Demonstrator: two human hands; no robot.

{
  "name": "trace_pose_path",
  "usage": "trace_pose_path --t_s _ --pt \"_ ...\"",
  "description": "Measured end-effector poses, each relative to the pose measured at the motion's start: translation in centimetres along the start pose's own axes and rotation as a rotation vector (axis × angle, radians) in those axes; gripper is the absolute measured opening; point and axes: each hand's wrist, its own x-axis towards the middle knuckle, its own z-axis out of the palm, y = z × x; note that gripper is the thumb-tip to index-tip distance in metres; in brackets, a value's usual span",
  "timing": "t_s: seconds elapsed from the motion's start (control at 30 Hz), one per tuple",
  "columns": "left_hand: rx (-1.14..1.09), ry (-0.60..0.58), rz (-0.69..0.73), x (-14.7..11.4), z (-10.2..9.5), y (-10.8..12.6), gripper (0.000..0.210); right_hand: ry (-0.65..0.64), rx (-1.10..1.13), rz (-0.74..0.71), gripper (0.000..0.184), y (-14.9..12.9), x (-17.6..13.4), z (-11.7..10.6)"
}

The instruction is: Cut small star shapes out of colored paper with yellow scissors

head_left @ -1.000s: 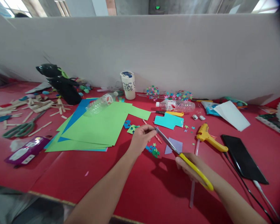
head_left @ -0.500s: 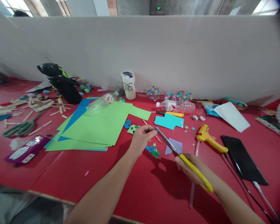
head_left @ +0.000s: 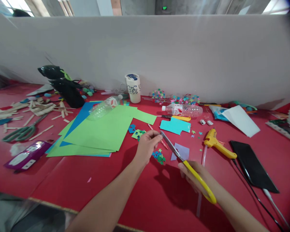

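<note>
Yellow-handled scissors (head_left: 183, 162), blades nearly shut, are gripped at centre frame by the right hand (head_left: 195, 175). Their tip is pinched by the closed left hand (head_left: 147, 145). Two clear bottles (head_left: 182, 110), apparently empty, are seen lying above on the red table (head_left: 62, 183).

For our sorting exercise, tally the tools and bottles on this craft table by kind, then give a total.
Scissors: 2, yellow-handled in the right hand, green-handled lying at the left.
Plastic bottles: 2, one on the green paper, one by the wall.
Glue gun: 1.
Total: 5.
</note>
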Motion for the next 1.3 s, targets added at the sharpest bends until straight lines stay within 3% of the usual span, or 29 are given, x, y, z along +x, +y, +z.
trace_pose_path --t_s 0.43,0.77,0.83,1.03,1.1,1.17,1.3 --pt "-0.027 0.046 0.024 -0.1 0.1 0.1 0.016 0.042 -0.016 0.036 0.041 -0.2 0.2 0.1" --pt "-0.062 0.118 0.159 0.4 -1.0 0.1 0.013 -0.054 0.108 0.007 0.044 -0.6 1.0 0.1" --pt "0.064 0.081 0.141 0.9 -1.6 0.3 0.014 -0.081 0.157 -0.054 0.048 -0.2 1.1 -0.3" --pt "0.722 -0.355 0.109 1.4 -3.0 0.4 0.012 -0.033 0.213 -0.153 0.048 1.2 1.4 -2.1" --pt "0.941 -0.438 0.125 1.2 -3.1 0.1 0.015 -0.003 0.221 -0.152 0.047 1.2 1.5 -2.5" --pt "1.092 -0.465 0.164 1.1 -2.9 0.0 0.019 0.026 0.224 -0.142 0.046 1.2 1.6 -2.6" --pt "1.166 -0.44 0.218 1.1 -2.8 0.4 0.026 0.048 0.231 -0.111 0.045 1.1 1.8 -2.5"
